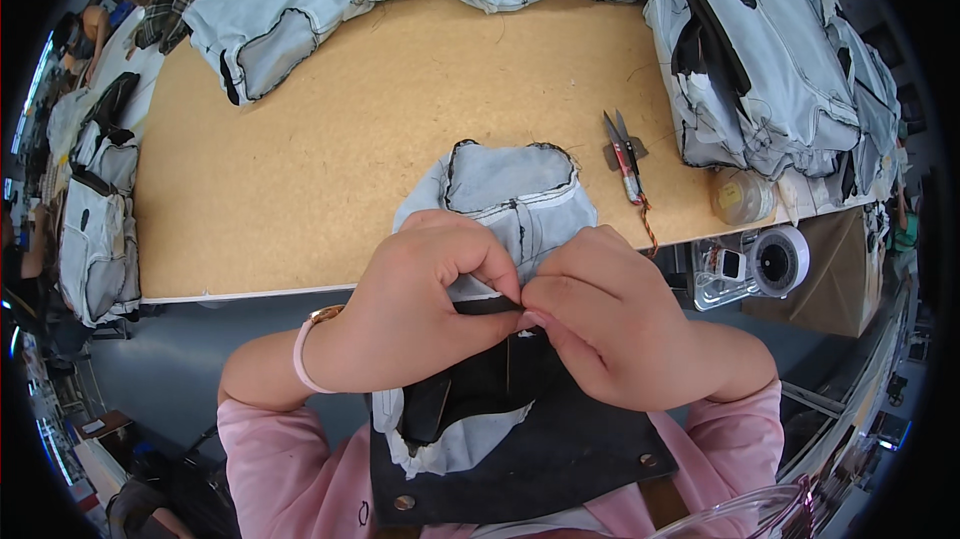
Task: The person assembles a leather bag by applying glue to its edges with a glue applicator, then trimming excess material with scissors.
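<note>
A light grey sewn fabric bag (510,174), with dark edging along its seams, lies over the table's near edge and hangs down toward my lap. My left hand (410,299) pinches the dark strip across its middle between thumb and forefinger. Right beside those fingertips, my right hand (620,324) is closed on the same strip, thumb and forefinger pressed together. Both hands nearly touch. Whether something small sits between the fingertips is hidden. Below them the bag's black inside and a ragged pale edge (470,444) show against a black sheet with metal snaps (520,484) on my lap.
Thread snips (622,154) with a twisted cord lie right of the bag on the tan table (350,169). More grey bags (275,24) line the far edge; a large pile (770,49) fills the right. A jar (742,197) and a tape roll (780,261) stand at right.
</note>
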`<act>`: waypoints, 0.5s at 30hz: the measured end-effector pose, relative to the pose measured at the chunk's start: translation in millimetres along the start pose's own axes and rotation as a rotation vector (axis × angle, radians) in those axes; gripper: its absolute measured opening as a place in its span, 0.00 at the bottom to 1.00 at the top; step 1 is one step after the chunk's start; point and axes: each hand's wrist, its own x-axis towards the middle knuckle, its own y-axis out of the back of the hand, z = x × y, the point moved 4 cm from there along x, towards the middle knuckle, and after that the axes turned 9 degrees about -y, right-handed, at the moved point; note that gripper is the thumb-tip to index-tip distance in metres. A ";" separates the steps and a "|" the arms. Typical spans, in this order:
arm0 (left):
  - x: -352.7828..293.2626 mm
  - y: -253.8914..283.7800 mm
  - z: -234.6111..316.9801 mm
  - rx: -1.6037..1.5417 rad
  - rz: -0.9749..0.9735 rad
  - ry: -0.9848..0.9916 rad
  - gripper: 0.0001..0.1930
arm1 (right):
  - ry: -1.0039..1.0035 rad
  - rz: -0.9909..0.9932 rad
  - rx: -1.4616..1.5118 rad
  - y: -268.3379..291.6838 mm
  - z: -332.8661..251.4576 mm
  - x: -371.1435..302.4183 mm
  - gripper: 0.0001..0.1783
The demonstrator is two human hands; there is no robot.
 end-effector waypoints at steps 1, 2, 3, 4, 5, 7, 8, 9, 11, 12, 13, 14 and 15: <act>-0.2 -0.7 0.1 0.000 -0.001 -0.001 0.12 | 0.030 0.012 -0.019 0.2 -0.8 0.7 0.12; -0.4 -1.1 0.6 0.015 0.005 -0.018 0.12 | 0.030 0.013 -0.020 1.0 -0.6 2.2 0.12; -1.2 -1.1 1.4 0.030 0.013 -0.034 0.12 | 0.007 -0.015 0.033 1.3 0.5 4.0 0.12; -2.4 -0.6 2.0 0.031 0.015 -0.033 0.12 | -0.015 -0.043 0.086 1.1 1.4 5.5 0.11; -4.0 0.7 2.4 -0.001 0.024 -0.028 0.13 | -0.013 -0.044 0.086 1.7 2.7 5.6 0.11; -4.9 6.4 5.4 -0.032 0.038 -0.026 0.14 | -0.077 -0.092 0.192 4.1 9.3 3.4 0.09; -4.9 14.2 15.7 0.163 0.055 -0.182 0.16 | -0.073 -0.093 0.191 5.3 9.1 2.1 0.09; -5.8 20.0 22.5 0.358 0.067 -0.339 0.19 | -0.069 -0.061 0.144 6.4 9.6 0.6 0.09; -20.6 22.8 23.1 0.503 0.106 -0.353 0.20 | -0.065 -0.025 0.099 7.9 10.8 -2.6 0.10; -28.8 23.8 24.9 0.647 0.146 -0.366 0.21 | -0.053 -0.007 0.050 8.0 8.9 -4.4 0.10; -33.5 22.4 20.7 0.650 0.143 -0.367 0.21 | -0.041 0.011 0.001 7.8 7.4 -5.3 0.11; -38.3 19.3 15.0 0.690 0.138 -0.404 0.22 | -0.040 0.015 0.003 5.5 7.5 -5.3 0.11; -40.3 17.7 13.9 0.731 0.138 -0.441 0.23 | -0.006 0.048 -0.022 3.8 7.1 -5.1 0.11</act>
